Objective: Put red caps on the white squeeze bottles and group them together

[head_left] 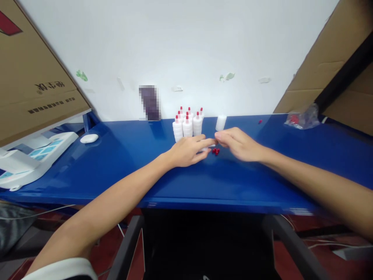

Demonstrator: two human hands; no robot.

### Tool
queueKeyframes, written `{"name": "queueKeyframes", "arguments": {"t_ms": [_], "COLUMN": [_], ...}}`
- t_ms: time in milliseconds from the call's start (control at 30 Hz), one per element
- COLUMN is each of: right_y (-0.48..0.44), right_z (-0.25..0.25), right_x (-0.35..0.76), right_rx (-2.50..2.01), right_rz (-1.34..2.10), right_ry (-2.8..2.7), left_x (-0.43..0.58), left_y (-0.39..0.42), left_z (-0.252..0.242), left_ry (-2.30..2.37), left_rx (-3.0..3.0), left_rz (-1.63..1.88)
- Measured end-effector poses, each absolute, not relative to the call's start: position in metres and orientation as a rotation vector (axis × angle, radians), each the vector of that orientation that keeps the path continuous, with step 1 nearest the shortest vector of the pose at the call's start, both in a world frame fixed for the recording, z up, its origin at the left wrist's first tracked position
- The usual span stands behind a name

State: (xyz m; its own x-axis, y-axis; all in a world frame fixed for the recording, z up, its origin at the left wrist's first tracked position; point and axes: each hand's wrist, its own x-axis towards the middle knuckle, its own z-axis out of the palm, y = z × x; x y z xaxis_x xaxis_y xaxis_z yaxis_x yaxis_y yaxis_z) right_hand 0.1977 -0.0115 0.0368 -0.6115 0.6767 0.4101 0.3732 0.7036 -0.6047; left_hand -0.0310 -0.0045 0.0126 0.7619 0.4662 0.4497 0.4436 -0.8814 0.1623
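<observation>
My left hand point(190, 151) is low over the table with its fingers pointing right, closed around a white plastic piece point(205, 149) that they mostly cover. Facing it, my right hand point(238, 144) has thumb and fingers pinched together at the far end of that piece; what they grip is hidden. Several small red caps point(216, 151) lie in a loose pile just below, between the hands. Behind my left hand stand several white squeeze bottles point(187, 127) with red-tipped nozzles, packed together upright. A single white bottle point(221, 122) without a visible nozzle stands behind my right hand.
The blue table point(122, 155) meets a white wall at the back. One red cap point(260, 121) and a clear plastic bag point(303, 118) with red pieces lie to the right. At left are a white rounded case point(89, 138), a white device point(43, 155) and a cardboard box point(37, 74).
</observation>
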Motion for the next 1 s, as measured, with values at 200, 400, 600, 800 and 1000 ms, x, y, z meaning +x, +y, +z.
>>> {"name": "queueKeyframes", "arguments": {"t_ms": [200, 400, 600, 800, 1000], "right_y": [0.007, 0.016, 0.011, 0.01, 0.015], "right_z": [0.036, 0.032, 0.036, 0.039, 0.033], "right_x": [0.217, 0.226, 0.221, 0.221, 0.224], "right_rx": [-1.145, -1.423, -1.351, -1.345, -1.249], "right_rz": [0.477, 0.304, 0.411, 0.438, 0.396], "right_ry": [-2.466, -2.709, -2.757, -2.722, -2.726], "left_x": [-0.039, -0.036, -0.037, -0.037, -0.037], "left_y": [-0.002, -0.003, 0.0, 0.0, -0.001], "left_z": [0.016, 0.014, 0.013, 0.012, 0.013], "left_ry": [0.821, 0.866, 0.865, 0.865, 0.863], "left_rx": [2.873, 2.929, 2.9, 2.877, 2.882], "left_rz": [0.906, 0.717, 0.738, 0.731, 0.713]}}
